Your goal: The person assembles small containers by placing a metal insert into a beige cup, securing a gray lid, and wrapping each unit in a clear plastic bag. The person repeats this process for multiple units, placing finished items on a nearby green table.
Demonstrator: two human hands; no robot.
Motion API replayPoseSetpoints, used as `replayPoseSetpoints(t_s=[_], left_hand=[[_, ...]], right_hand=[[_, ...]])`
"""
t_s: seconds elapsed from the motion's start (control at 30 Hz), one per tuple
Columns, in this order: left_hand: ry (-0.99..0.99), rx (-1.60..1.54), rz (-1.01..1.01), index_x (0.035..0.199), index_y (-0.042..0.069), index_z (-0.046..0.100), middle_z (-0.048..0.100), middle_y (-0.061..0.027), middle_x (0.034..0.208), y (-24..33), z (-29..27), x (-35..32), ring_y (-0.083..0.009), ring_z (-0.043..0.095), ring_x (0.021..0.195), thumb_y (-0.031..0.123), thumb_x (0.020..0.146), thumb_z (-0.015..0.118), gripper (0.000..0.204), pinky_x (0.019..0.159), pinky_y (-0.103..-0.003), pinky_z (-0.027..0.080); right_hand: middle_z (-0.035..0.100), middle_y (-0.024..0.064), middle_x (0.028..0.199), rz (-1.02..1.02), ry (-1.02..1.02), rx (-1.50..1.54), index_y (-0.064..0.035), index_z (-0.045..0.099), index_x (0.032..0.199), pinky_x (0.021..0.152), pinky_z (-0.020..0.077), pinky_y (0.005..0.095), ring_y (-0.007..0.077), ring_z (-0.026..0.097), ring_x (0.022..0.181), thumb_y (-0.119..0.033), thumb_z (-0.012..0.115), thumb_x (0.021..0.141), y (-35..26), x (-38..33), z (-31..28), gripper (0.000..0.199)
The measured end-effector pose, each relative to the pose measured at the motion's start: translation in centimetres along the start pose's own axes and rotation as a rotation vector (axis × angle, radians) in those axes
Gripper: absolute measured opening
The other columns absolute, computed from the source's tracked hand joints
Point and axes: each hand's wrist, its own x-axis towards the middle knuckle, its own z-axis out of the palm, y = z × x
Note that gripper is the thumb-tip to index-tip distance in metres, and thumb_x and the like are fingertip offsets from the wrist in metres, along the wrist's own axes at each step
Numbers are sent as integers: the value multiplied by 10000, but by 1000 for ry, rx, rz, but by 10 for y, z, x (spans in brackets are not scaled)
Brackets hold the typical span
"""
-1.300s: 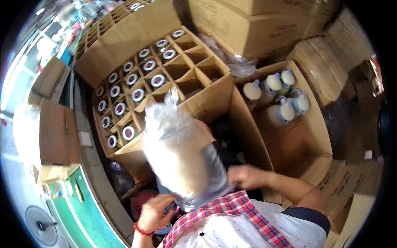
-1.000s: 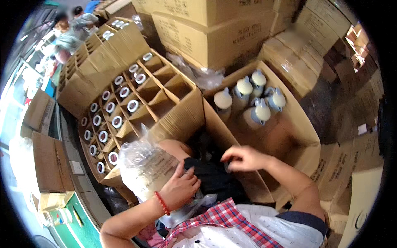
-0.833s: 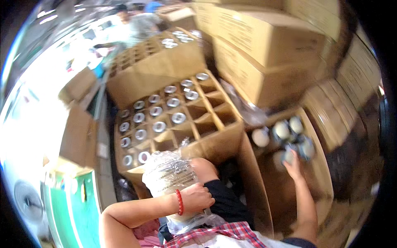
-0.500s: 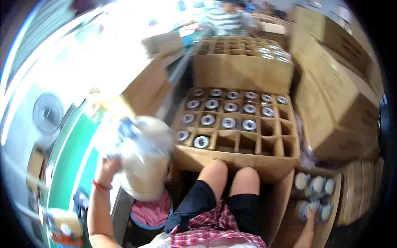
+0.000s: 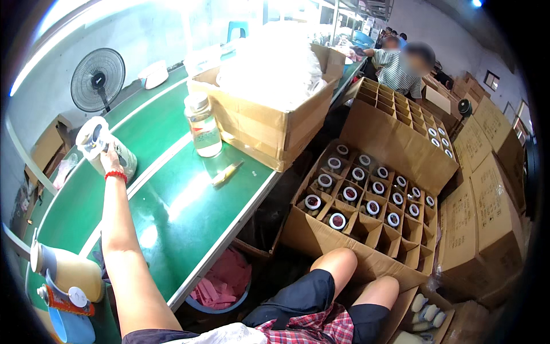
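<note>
My left hand (image 5: pixel 110 158) reaches far out over the green work surface (image 5: pixel 157 238). Its fingers are closed at the rim and handle area of a pale plastic jug (image 5: pixel 124 155); the grip is partly hidden. My right hand is out of view. In front of my knees stands a cardboard box (image 5: pixel 358 255) with dividers, holding several upright jars (image 5: pixel 337 221) with white-rimmed lids; some compartments nearest me hold none. Low at the right, a smaller open carton holds several pale-ended jars (image 5: pixel 428 312) lying down.
On the green surface stand a clear bottle (image 5: pixel 204 129), a carton (image 5: pixel 260 129) of plastic bags and a yellow-handled tool (image 5: pixel 227 172). A cream jug (image 5: pixel 71 269) and spray can (image 5: pixel 66 302) sit lower left. Cartons (image 5: pixel 481 212) stack at right. A co-worker (image 5: pixel 401 74) stands beyond.
My left hand and the pale jug have moved left and away, over the green surface. The view has swung left. My right hand, earlier at the jars in the low carton, has gone out of view.
</note>
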Motion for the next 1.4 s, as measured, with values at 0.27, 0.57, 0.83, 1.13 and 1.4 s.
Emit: replayPoseSetpoints(t_s=[0.27, 0.57, 0.83, 1.13, 1.4], left_hand=[[-42, 791, -20, 1326, -8, 498, 518, -188, 1341, -39, -21, 91, -289, 496, 1209, 309, 883, 652, 566, 1030, -398, 387], [-1624, 158, 201, 1430, 50, 385, 438, -144, 1432, 107, 131, -432, -254, 458, 1293, 102, 927, 532, 527, 1006, -376, 418], [-2008, -96, -386, 1110, -27, 614, 600, -157, 1200, 75, 83, -609, -255, 549, 1140, 306, 1050, 317, 450, 997, -364, 407], [-1897, -297, -1378, 1175, -40, 599, 618, -186, 1190, 48, 147, -684, -250, 576, 1125, 556, 1004, 295, 691, 1035, -375, 414], [-2165, -267, -542, 1179, -21, 546, 436, -260, 1410, 42, 141, -666, -352, 421, 1325, 468, 977, 384, 553, 1126, -448, 274]], right_hand=[[383, 126, 1471, 129, -55, 675, -132, 292, 1496, 1090, 344, 457, 293, 360, 1365, -468, 640, 829, -122, -61, -132, 824], [517, 118, 1349, 294, -1094, 1738, -151, 416, 1382, 773, 541, 604, 370, 564, 1143, -702, 423, 873, -193, -179, 78, 750], [446, 255, 1385, -839, -363, 705, 31, 427, 1355, 1068, 358, 421, 382, 450, 1287, -224, 604, 925, -237, -200, 45, 530], [664, 120, 953, -1540, -133, 265, -65, 660, 983, 723, 527, 362, 252, 649, 941, -413, 561, 915, -335, -179, 7, 368], [550, 153, 1290, -485, -1377, 1269, -4, 446, 1365, 1007, 425, 370, 230, 548, 1190, -497, 411, 996, -307, -118, 73, 617]])
